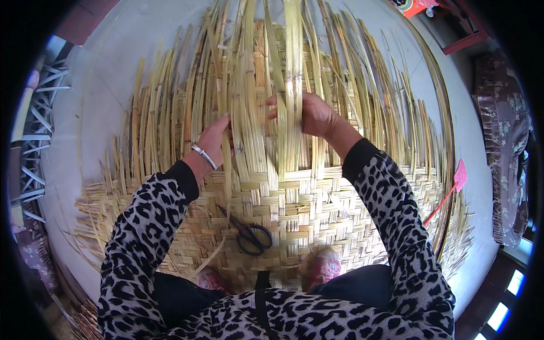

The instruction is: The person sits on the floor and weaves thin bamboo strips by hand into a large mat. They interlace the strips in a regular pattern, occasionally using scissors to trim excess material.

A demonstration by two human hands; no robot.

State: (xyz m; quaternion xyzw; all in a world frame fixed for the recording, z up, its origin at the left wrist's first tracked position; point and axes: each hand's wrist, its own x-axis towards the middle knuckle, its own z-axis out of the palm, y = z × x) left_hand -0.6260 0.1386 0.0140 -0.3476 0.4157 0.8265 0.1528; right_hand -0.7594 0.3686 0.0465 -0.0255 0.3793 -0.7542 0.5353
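Observation:
A large woven bamboo mat (pixel 317 198) lies on the pale floor in front of me, its far half still loose upright strips (pixel 243 85). My left hand (pixel 214 139), with a silver bracelet at the wrist, presses against several strips at the left of the middle. My right hand (pixel 314 116) is closed round a bundle of pale green strips (pixel 292 68) that it lifts off the weave. Black scissors (pixel 249 232) lie on the woven part, close to my knees.
A pink fly swatter (pixel 453 187) lies at the mat's right edge. A long bamboo hoop strip (pixel 447 113) curves along the right side. Patterned cloth (pixel 504 141) hangs at far right, a metal rack (pixel 39 124) at far left. My two slippers (pixel 323 263) rest on the mat.

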